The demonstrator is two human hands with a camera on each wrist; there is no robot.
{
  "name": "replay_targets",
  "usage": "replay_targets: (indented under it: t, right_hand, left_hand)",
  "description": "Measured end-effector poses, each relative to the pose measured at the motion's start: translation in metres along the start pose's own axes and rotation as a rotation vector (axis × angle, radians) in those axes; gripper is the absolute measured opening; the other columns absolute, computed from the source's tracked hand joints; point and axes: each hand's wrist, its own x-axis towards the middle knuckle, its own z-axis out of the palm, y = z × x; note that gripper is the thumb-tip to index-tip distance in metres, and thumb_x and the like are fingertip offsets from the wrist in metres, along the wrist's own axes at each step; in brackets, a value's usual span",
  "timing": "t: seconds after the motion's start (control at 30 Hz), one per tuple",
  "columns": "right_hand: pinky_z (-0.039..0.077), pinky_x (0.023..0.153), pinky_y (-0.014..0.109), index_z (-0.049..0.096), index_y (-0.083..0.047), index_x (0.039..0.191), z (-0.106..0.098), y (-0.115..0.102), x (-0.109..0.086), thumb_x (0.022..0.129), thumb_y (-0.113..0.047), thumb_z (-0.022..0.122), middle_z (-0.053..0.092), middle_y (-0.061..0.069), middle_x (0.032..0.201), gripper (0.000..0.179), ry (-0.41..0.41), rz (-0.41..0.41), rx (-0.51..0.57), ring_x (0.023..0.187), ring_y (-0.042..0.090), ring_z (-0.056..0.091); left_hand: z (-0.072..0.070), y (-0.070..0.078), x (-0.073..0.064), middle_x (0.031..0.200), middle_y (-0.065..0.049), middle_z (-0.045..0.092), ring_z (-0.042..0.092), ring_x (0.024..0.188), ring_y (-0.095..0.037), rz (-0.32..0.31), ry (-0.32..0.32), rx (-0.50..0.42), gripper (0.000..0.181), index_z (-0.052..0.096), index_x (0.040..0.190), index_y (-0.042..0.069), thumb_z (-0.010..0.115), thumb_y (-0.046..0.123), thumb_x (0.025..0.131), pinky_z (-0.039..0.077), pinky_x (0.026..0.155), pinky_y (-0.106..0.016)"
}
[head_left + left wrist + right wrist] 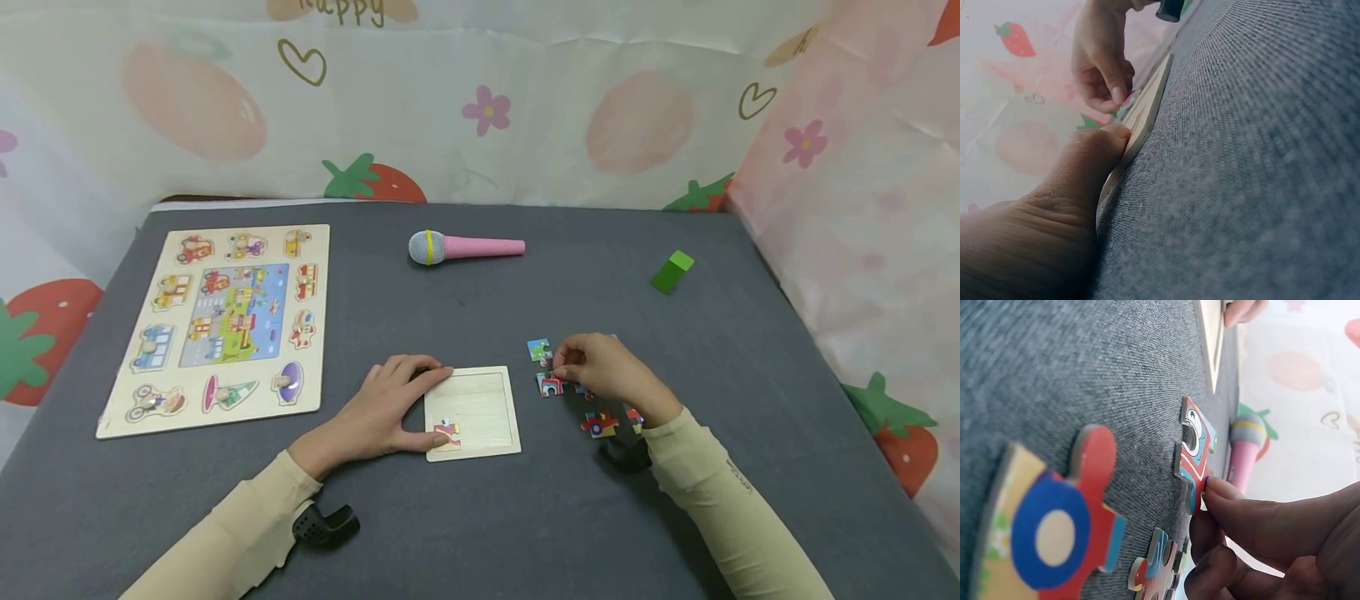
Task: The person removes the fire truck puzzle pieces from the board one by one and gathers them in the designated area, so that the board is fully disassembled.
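A small wooden puzzle tray lies on the dark cloth, with one puzzle piece in its lower left corner. My left hand rests along the tray's left side, its thumb pressing near that corner piece and its index finger touching the top edge. To the right, my right hand pinches a puzzle piece, red and blue with a white curve, between thumb and curled fingers. Other loose pieces lie under and around that hand, among them a red one with a blue wheel. The hand partly hides several of them.
A large wooden picture puzzle board lies at the left. Toward the back are a pink toy microphone and, farther right, a green block. A printed curtain hangs behind the table.
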Motion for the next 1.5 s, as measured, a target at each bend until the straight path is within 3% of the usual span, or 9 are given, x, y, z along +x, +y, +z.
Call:
replay_targets:
  t: [0.27, 0.33, 0.5, 0.67, 0.87, 1.0, 1.3, 1.5]
  right_hand:
    - [0.045, 0.06, 0.03, 0.062, -0.007, 0.098, 0.0, -0.004, -0.002, 0.093, -0.015, 0.063, 0.064, 0.006, 0.087, 0.01, 0.065, 0.033, 0.018, 0.067, 0.015, 0.055]
    - [0.045, 0.058, 0.03, 0.062, -0.007, 0.098, 0.0, -0.009, -0.003, 0.093, -0.015, 0.063, 0.064, 0.006, 0.087, 0.01, 0.066, 0.026, 0.039, 0.063, 0.015, 0.054]
    - [0.044, 0.058, 0.029, 0.062, -0.008, 0.093, 0.009, -0.026, -0.008, 0.092, -0.013, 0.064, 0.063, 0.005, 0.08, 0.006, 0.072, -0.037, 0.078, 0.057, 0.012, 0.053]
    - [0.042, 0.059, 0.027, 0.063, -0.009, 0.089, 0.025, -0.049, -0.01, 0.089, -0.012, 0.067, 0.061, 0.0, 0.076, 0.005, 0.072, -0.107, 0.024, 0.061, 0.011, 0.051]
    - [0.04, 0.059, 0.023, 0.064, -0.008, 0.091, 0.055, -0.075, -0.009, 0.086, -0.011, 0.071, 0.056, -0.003, 0.074, 0.009, 0.003, -0.223, -0.031, 0.063, 0.009, 0.048]
    - [0.041, 0.063, 0.024, 0.065, -0.009, 0.093, 0.07, -0.086, -0.008, 0.084, -0.012, 0.073, 0.057, -0.003, 0.077, 0.013, -0.029, -0.24, -0.067, 0.067, 0.009, 0.05]
    - [0.042, 0.063, 0.024, 0.065, -0.013, 0.091, 0.082, -0.093, -0.004, 0.085, -0.016, 0.072, 0.054, -0.006, 0.077, 0.009, -0.035, -0.247, -0.086, 0.069, 0.008, 0.05]
    - [0.041, 0.058, 0.023, 0.067, -0.013, 0.085, 0.086, -0.093, -0.002, 0.087, -0.011, 0.068, 0.056, -0.007, 0.071, 0.003, -0.014, -0.249, -0.03, 0.061, 0.006, 0.048]
  left_hand:
    - [-0.001, 0.0, -0.001, 0.136, -0.004, 0.045, 0.04, 0.123, -0.023, 0.003, 0.0, 0.006, 0.079, 0.046, 0.143, 0.018, 0.068, 0.059, 0.079, 0.031, 0.088, -0.042]
    - [-0.001, 0.0, -0.001, 0.136, -0.004, 0.045, 0.04, 0.124, -0.023, 0.002, -0.004, 0.003, 0.078, 0.046, 0.143, 0.018, 0.068, 0.058, 0.079, 0.031, 0.088, -0.042]
    - [-0.002, 0.0, -0.001, 0.137, -0.003, 0.044, 0.038, 0.125, -0.022, 0.004, -0.016, -0.003, 0.081, 0.044, 0.143, 0.02, 0.069, 0.06, 0.077, 0.031, 0.088, -0.041]
    - [-0.003, 0.0, -0.001, 0.139, -0.002, 0.042, 0.036, 0.127, -0.02, -0.003, -0.04, -0.005, 0.093, 0.039, 0.147, 0.021, 0.066, 0.07, 0.072, 0.031, 0.09, -0.041]
    - [-0.004, 0.0, -0.002, 0.142, -0.002, 0.039, 0.033, 0.13, -0.02, 0.0, -0.068, 0.013, 0.106, 0.035, 0.149, 0.021, 0.062, 0.08, 0.066, 0.031, 0.092, -0.043]
    - [-0.003, 0.0, -0.003, 0.142, -0.003, 0.039, 0.033, 0.13, -0.019, -0.004, -0.072, 0.021, 0.106, 0.036, 0.148, 0.017, 0.063, 0.079, 0.067, 0.031, 0.092, -0.043]
    - [-0.004, 0.006, -0.004, 0.143, -0.003, 0.039, 0.034, 0.13, -0.021, -0.042, -0.068, 0.036, 0.103, 0.036, 0.148, 0.016, 0.066, 0.074, 0.069, 0.03, 0.09, -0.042]
    - [-0.002, 0.01, -0.003, 0.139, -0.007, 0.043, 0.037, 0.128, -0.023, -0.007, -0.034, 0.108, 0.104, 0.039, 0.146, 0.01, 0.063, 0.076, 0.07, 0.031, 0.084, -0.042]
